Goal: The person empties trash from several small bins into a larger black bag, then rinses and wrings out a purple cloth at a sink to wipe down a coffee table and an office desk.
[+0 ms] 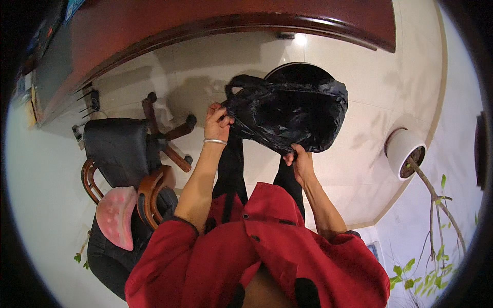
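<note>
A black plastic bag [246, 111] is spread wide in front of me, its mouth facing up. Behind its far side shows the dark, round top of a bin [302, 71], partly covered by the plastic. My left hand [218, 120], with a silver bangle at the wrist, pinches the bag's left edge. On the near right edge, my right hand [300, 161] grips the rim with the thumb on top. A loop of the plastic stands up at the far left of the bag. The bin's lower part is hidden.
A reddish-brown wooden desk [238, 29] spans the far side. To my left stands a black office chair [115, 148] with wooden arms and a pink cushion [117, 217]. A white plant pot [398, 154] with a leafy, thin-stemmed plant sits by the right wall. Pale tiles [366, 115] cover the floor.
</note>
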`<action>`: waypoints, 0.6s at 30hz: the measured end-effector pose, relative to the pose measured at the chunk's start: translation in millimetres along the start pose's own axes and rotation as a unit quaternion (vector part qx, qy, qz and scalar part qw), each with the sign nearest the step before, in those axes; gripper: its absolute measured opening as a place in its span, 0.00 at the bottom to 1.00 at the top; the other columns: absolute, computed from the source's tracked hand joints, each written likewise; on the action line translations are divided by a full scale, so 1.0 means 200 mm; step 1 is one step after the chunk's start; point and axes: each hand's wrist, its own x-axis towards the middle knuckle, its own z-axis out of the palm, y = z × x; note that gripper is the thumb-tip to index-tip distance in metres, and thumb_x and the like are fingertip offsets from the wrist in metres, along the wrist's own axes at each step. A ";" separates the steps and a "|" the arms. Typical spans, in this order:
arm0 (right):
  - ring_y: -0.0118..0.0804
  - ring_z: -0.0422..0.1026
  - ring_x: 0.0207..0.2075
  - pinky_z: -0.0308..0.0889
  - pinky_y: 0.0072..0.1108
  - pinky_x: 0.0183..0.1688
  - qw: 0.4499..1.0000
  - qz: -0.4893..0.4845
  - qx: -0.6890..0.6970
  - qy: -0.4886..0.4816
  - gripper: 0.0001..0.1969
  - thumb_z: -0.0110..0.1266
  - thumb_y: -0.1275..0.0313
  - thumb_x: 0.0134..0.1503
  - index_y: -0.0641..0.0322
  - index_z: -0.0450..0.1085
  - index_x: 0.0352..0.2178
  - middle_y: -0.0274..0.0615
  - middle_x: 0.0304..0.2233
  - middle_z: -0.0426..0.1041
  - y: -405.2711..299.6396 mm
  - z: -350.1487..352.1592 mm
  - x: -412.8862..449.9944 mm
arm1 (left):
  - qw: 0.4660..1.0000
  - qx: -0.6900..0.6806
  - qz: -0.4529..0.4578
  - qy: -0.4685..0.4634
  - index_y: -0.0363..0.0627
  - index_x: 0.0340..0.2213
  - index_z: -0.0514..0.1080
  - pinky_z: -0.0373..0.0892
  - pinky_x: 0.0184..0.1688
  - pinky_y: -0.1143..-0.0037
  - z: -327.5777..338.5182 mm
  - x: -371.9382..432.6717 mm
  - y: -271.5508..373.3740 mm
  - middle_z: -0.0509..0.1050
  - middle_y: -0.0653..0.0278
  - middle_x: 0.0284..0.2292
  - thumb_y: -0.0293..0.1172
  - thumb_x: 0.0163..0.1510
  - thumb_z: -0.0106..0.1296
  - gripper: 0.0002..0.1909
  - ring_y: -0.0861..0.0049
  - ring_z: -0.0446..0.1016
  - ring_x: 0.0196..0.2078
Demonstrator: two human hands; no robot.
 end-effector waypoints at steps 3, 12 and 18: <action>0.31 0.61 0.12 0.63 0.23 0.22 0.999 -0.017 -0.029 0.000 0.06 0.46 0.73 0.52 0.64 0.63 0.23 0.38 0.11 0.62 0.00 -0.03 0.05 | 0.999 0.018 -0.009 0.035 0.46 0.30 0.68 0.62 0.22 0.78 -0.01 -0.02 0.04 0.67 0.67 0.23 0.20 0.50 0.48 0.06 0.84 0.60 0.17; 0.33 0.62 0.13 0.68 0.28 0.30 0.993 0.012 -0.087 -0.079 0.06 0.43 0.73 0.54 0.63 0.63 0.24 0.37 0.11 0.61 -0.17 0.05 0.45 | 0.911 0.372 -0.095 0.150 0.35 0.48 0.59 0.61 0.16 0.81 -0.23 -0.18 -0.22 0.70 0.64 0.17 0.32 0.55 0.48 0.22 0.84 0.63 0.14; 0.33 0.62 0.14 0.68 0.28 0.26 0.993 0.040 -0.084 -0.075 0.07 0.42 0.73 0.57 0.62 0.64 0.25 0.38 0.13 0.63 -0.17 0.14 0.84 | 0.875 0.473 -0.097 0.046 0.33 0.54 0.53 0.65 0.22 0.82 -0.42 -0.27 -0.57 0.73 0.63 0.20 0.29 0.58 0.41 0.24 0.84 0.67 0.18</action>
